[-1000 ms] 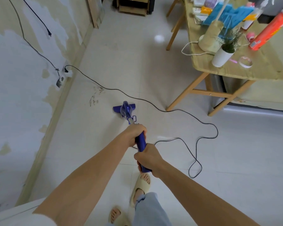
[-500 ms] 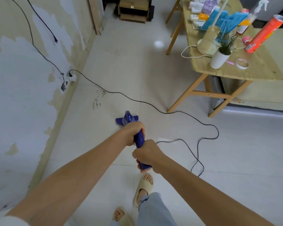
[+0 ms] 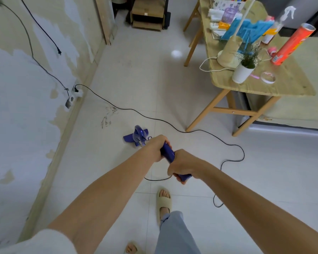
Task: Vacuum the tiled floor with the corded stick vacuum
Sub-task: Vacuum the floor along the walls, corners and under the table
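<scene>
Both hands wrapped on vacuum handle (image 3: 167, 154) — left hand (image 3: 157, 147) ahead, right hand (image 3: 183, 165) behind — steering leverage; cord (image 3: 206, 132) trails right of fingers.

Over the last second the blue stick vacuum (image 3: 139, 137) drew back from the scuff marks (image 3: 107, 116) at centre left toward the person, its floor head ending lower in the frame. Both hands came back with it: the left hand (image 3: 157, 147) gripped the handle further up, the right hand (image 3: 182, 165) its end. The black cord (image 3: 173, 126) shifted, and a length of it lay beneath the right hand, above the sandalled foot (image 3: 163, 200).
</scene>
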The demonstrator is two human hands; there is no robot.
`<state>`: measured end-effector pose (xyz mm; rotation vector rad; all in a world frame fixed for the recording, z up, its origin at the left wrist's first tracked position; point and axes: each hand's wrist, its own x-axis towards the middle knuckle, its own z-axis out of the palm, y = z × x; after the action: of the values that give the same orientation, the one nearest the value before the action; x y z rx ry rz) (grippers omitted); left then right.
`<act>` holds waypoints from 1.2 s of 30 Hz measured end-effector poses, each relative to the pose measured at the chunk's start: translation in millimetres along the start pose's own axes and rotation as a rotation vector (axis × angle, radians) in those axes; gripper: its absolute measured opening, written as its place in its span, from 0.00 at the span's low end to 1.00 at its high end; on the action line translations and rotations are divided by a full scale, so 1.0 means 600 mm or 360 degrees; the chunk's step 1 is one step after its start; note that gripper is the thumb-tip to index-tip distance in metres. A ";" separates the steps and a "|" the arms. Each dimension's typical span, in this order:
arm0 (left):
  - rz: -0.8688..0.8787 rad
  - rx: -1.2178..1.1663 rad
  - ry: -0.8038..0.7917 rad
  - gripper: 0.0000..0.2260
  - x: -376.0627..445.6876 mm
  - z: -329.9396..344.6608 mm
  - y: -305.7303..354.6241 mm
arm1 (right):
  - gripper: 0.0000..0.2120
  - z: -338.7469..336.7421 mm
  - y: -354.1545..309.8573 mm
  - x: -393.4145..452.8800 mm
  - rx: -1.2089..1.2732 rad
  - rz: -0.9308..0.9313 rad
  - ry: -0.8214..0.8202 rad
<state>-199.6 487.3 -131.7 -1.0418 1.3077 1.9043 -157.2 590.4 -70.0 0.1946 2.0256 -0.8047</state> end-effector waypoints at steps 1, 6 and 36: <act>0.0013 -0.0027 0.0037 0.11 0.016 0.011 0.016 | 0.14 -0.019 -0.003 0.019 -0.0032 -0.0014 -0.0008; 0.0023 -0.0107 0.0199 0.08 0.099 0.046 0.079 | 0.16 -0.092 -0.016 0.111 -0.0137 -0.0085 -0.0072; 0.0120 0.0018 0.0387 0.11 0.042 -0.067 0.104 | 0.13 -0.014 -0.116 0.074 0.0104 -0.0129 -0.0267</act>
<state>-252.5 429.4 -132.0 -1.2656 1.5096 1.8666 -218.0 533.9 -70.3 0.0793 1.8610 -0.9082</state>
